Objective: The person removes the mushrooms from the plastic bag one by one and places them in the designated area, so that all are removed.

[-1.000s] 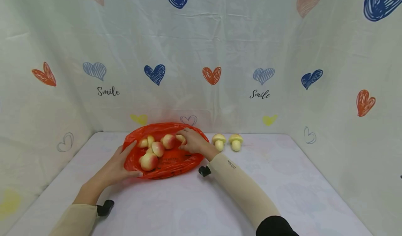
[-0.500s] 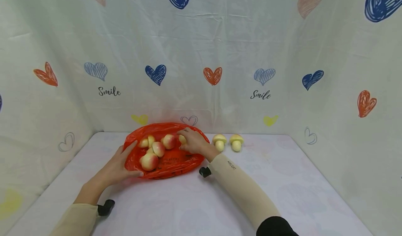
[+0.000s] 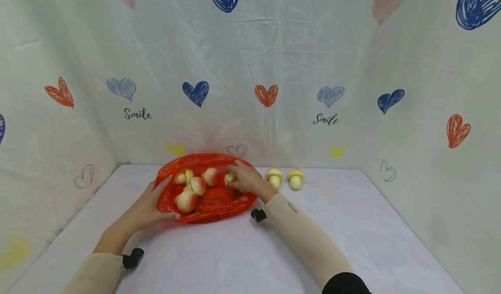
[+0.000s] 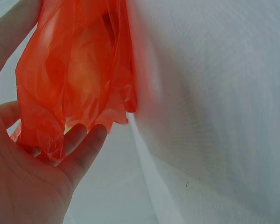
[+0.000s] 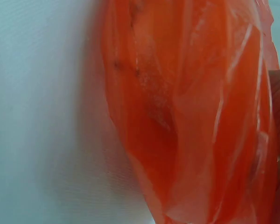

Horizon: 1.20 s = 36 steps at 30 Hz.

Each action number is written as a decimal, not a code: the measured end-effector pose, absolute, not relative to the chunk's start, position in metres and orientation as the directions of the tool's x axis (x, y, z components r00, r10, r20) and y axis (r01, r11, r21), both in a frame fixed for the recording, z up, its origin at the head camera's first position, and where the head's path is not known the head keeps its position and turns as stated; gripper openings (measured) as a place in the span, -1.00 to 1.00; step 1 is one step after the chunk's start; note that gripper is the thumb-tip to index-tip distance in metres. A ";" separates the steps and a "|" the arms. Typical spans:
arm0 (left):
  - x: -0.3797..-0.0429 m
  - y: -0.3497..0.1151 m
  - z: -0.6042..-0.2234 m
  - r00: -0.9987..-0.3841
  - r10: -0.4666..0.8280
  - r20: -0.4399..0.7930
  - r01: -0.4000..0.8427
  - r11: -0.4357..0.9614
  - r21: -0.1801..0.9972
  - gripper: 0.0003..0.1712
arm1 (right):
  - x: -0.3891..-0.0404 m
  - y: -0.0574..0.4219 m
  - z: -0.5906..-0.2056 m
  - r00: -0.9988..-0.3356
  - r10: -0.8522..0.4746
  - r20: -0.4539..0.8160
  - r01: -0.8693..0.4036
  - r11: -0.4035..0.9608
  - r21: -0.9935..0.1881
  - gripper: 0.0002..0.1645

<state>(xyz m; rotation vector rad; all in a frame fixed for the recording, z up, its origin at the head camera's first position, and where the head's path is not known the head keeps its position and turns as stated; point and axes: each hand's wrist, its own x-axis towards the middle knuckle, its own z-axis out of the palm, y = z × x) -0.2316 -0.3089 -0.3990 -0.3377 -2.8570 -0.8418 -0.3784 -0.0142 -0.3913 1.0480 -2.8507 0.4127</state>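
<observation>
On my feed, R hand had its fingers round a mushroom at the mouth of the red bag, approx. mid-frame; L hand, fingers wide, touched its edge, left of ctr.

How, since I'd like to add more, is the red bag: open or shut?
Open. In the head view, the mouth of the red bag gapes wide, with mushroom-shaped pieces visible inside.
</observation>
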 end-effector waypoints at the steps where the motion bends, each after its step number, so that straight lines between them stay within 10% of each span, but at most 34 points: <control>1: -0.232 -0.309 -0.399 -0.965 0.171 0.198 0.251 0.818 0.518 0.31 | -0.378 -0.014 -0.392 -0.760 -0.629 0.163 -0.649 0.725 -0.231 -0.50; 22: -0.231 -0.308 -0.398 -0.963 0.176 0.205 0.259 0.818 0.514 0.30 | -0.376 -0.011 -0.393 -0.740 -0.647 0.184 -0.673 0.709 -0.209 -0.66; 36: -0.230 -0.307 -0.397 -0.965 0.177 0.195 0.253 0.824 0.507 0.31 | -0.376 -0.008 -0.397 -0.756 -0.637 0.152 -0.654 0.724 -0.220 -0.27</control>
